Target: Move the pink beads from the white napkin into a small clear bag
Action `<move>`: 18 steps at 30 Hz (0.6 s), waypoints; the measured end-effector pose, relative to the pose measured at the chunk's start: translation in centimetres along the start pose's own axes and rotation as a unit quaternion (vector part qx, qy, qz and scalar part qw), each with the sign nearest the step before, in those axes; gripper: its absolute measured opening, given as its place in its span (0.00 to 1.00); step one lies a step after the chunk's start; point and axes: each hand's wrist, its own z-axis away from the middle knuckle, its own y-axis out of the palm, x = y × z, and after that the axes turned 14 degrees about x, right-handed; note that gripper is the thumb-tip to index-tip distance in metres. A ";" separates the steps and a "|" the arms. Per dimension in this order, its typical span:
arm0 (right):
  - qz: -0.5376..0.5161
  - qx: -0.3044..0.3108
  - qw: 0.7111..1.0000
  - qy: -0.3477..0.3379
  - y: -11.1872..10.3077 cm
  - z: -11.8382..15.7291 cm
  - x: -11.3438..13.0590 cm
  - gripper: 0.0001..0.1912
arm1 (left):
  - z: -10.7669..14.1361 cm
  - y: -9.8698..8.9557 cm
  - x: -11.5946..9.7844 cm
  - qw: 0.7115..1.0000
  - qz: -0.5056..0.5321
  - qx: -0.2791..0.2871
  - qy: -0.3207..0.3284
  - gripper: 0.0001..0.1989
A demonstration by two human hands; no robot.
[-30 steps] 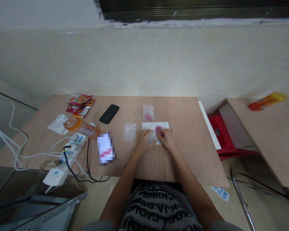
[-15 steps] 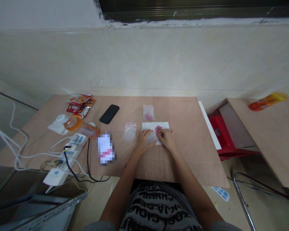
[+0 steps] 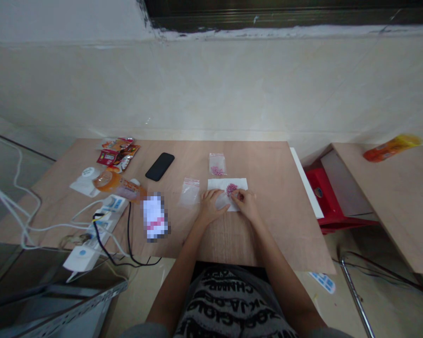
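Note:
A white sheet (image 3: 242, 183) lies on the wooden table, with a small heap of pink beads (image 3: 231, 188) on it. My left hand (image 3: 210, 206) rests on the sheet's left side, thumb and fingers spread around a clear plastic piece (image 3: 221, 201). At the beads' lower right edge, my right hand (image 3: 246, 204) has its thumb and index finger pinched together; whatever is between them is too small to make out. Behind the sheet lies a clear zip bag (image 3: 217, 164) holding pink beads. Another clear zip bag (image 3: 190, 191) is left of my left hand.
Left on the table are a black phone (image 3: 160, 166), a blurred-out lit screen (image 3: 155, 217), an orange bottle (image 3: 120, 185), snack packets (image 3: 119, 154) and a power strip (image 3: 96, 234) with cables. A bottle (image 3: 393, 147) lies on the right table, near a red stool (image 3: 324, 197).
The fingers of my right hand have shifted slightly right, off the lower part of the bead heap. My left hand has stayed in place.

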 end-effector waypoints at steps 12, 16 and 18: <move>-0.156 0.066 0.984 -0.045 1.0 -0.5 -0.8 0.20 | 0.0 -0.3 -0.4 1.000 0.013 -0.013 0.004 0.25; -0.123 0.042 0.991 -0.037 0.7 -0.6 -0.9 0.20 | 0.0 -0.2 -0.2 1.000 0.012 -0.012 0.005 0.25; -0.067 0.030 0.997 -0.028 0.5 -0.6 -0.8 0.19 | 0.0 -0.1 -0.2 1.000 0.011 -0.011 0.001 0.25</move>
